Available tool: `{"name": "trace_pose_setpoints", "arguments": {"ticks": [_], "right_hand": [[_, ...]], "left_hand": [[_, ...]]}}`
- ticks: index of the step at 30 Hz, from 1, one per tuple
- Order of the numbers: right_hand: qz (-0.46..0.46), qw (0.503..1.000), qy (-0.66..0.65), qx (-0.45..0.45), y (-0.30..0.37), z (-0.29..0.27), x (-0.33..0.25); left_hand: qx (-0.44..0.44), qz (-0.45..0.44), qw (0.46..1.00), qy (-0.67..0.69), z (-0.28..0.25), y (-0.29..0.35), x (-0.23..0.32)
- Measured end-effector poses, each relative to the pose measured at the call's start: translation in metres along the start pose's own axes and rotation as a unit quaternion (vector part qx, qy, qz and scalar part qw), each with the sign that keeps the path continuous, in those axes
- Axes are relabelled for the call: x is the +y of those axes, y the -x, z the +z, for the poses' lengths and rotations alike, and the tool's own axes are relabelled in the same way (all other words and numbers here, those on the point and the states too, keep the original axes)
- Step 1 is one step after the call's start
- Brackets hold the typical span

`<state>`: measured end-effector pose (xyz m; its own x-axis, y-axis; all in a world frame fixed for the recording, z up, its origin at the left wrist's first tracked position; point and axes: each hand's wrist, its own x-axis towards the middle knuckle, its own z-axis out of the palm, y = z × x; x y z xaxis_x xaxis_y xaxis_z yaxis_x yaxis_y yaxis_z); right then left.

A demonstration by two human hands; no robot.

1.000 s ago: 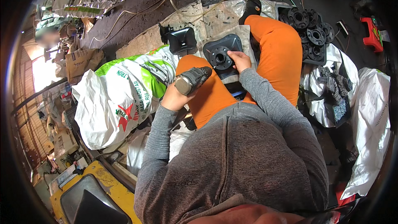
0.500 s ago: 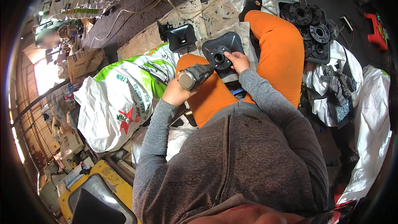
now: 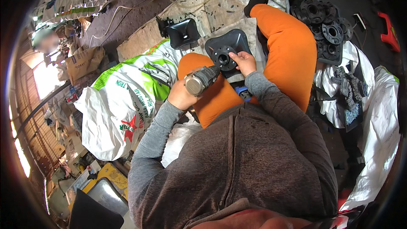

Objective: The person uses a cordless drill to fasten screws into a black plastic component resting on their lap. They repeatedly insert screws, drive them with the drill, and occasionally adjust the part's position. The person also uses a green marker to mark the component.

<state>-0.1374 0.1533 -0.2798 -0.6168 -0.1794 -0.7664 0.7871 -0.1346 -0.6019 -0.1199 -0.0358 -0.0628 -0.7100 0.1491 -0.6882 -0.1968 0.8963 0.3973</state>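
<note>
Near upper centre, the left hand (image 3: 182,96), wrapped around a drill (image 3: 201,80), has edged closer to the black flange (image 3: 218,56) the right hand (image 3: 246,64) pinches, seemingly within working reach.

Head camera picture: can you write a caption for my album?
The left hand grips a drill pointed toward a round black flange, which the right hand holds by its edge.

Bright orange cloth trousers (image 3: 290,46) stood out among blacks and greys.
The zip-fronted cloth top (image 3: 263,161) was flecked grey-brown, its sleeves (image 3: 282,95) plainer grey; the square flanged part (image 3: 233,42) and the ring-shaped parts (image 3: 333,34) were black, the pistol-shaped power tool (image 3: 203,79) grey-beige, the bulky sack (image 3: 101,121) white and green (with a red star (image 3: 129,128) printed on).
</note>
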Motion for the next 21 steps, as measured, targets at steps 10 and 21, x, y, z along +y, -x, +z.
{"name": "trace_pose_setpoints", "arguments": {"ticks": [10, 21], "right_hand": [[-0.045, 0.999, -0.004, -0.006, -0.001, 0.001, 0.002], [-0.162, 0.982, -0.028, 0.098, -0.022, 0.003, 0.013]], "left_hand": [[0.02, 0.008, 1.0, -0.013, 0.007, -0.005, -0.005], [0.123, 0.222, 0.967, -0.035, 0.058, 0.065, -0.005]]}}
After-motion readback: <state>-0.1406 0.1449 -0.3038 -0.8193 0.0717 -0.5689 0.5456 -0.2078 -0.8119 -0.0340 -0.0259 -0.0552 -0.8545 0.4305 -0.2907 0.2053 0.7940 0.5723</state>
